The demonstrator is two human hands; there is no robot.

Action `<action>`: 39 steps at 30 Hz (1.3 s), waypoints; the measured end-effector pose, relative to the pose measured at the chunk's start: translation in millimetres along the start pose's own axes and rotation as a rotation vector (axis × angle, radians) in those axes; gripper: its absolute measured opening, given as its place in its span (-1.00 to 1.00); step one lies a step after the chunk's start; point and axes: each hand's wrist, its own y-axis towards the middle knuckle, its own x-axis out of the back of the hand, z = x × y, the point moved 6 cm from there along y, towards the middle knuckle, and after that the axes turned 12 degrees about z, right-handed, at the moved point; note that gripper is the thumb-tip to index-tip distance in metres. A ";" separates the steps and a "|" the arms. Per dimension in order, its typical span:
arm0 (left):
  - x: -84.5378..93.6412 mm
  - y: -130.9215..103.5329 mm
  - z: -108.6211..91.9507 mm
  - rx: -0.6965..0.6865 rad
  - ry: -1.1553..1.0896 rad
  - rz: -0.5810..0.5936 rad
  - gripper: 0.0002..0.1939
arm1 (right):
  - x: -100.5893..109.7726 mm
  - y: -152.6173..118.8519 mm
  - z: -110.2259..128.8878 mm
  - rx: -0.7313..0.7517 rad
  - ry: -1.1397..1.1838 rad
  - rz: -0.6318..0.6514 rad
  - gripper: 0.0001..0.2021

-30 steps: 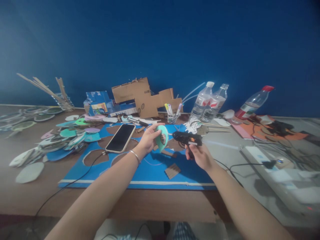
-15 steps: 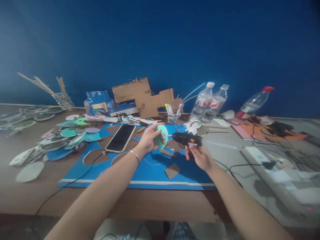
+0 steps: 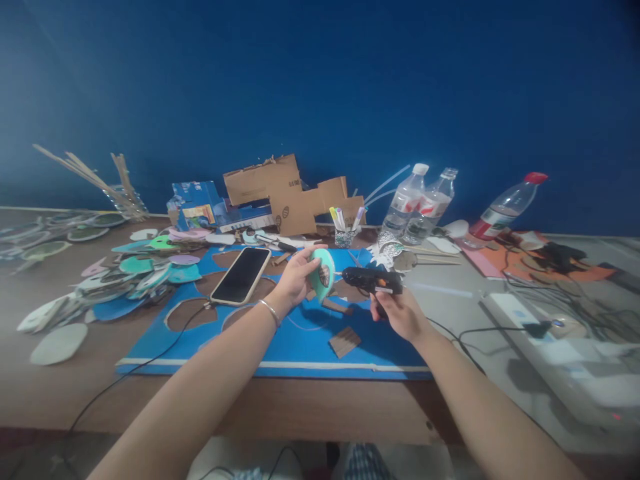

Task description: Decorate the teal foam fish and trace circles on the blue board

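Observation:
My left hand (image 3: 299, 275) is closed on the left edge of a mint-green round disc (image 3: 327, 261), held tilted above the blue board. A dark patterned patch shows at the disc's middle. My right hand (image 3: 400, 312) is wrapped round the handle of a black hot glue gun (image 3: 367, 278). The gun's nozzle points left, at or very near the disc's face; whether it touches I cannot tell. Below both hands lies the blue board (image 3: 295, 347) with round cut-outs, and a small square of brown cardboard (image 3: 345, 341) rests on it.
A phone (image 3: 241, 275) lies on the board's left part, with a cable. Further left are piled coloured cut-outs (image 3: 137, 265). Behind stand cardboard pieces (image 3: 285, 200), a cup of pens (image 3: 345, 235) and bottles (image 3: 404, 200). A power strip (image 3: 510, 313) with cords lies at right.
The disc has turned slightly, showing a little more of its face. The glue gun has shifted a touch to the left. Both hands keep their hold.

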 end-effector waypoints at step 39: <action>39.1 -2.8 -8.9 -0.190 -0.119 -0.364 -0.71 | -22.6 34.4 19.9 -0.303 -0.529 0.025 -0.76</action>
